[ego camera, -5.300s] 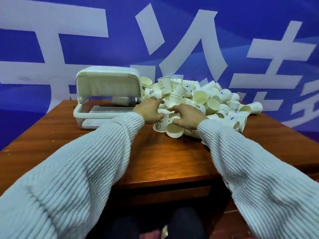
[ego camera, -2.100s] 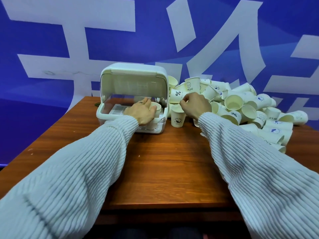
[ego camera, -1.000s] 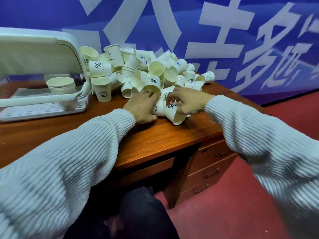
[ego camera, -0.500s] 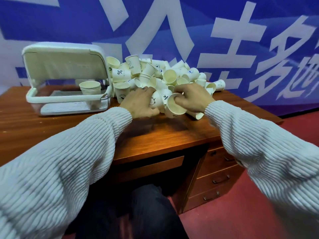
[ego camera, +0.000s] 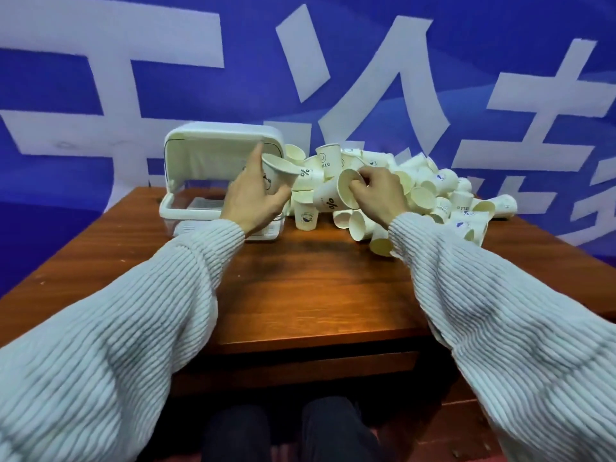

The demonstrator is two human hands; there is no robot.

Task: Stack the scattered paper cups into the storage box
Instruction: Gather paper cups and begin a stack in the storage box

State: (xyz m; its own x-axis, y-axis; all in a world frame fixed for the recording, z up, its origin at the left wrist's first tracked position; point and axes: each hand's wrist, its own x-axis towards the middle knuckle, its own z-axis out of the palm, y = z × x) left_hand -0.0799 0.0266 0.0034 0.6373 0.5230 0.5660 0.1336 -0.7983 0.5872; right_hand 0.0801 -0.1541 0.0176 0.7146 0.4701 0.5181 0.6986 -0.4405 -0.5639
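Observation:
A heap of white paper cups (ego camera: 423, 195) lies at the back right of the wooden desk (ego camera: 310, 288). The white storage box (ego camera: 196, 195) stands to its left with its lid raised. My left hand (ego camera: 253, 195) holds one paper cup (ego camera: 278, 176) tilted, in front of the box's right side. My right hand (ego camera: 376, 191) grips another cup marked "%" (ego camera: 333, 195) by its rim, mouth facing me, just left of the heap. My left hand hides the box's right inside.
One cup (ego camera: 306, 216) stands upright on the desk between the box and the heap. A blue banner with large white characters (ego camera: 300, 78) fills the background. Bare desk surface lies in front of my hands. My knees show below the desk edge.
Both hands have lifted off the desk, each with a cup. My left hand has swung left toward the box. My view has turned left, centring the box and heap.

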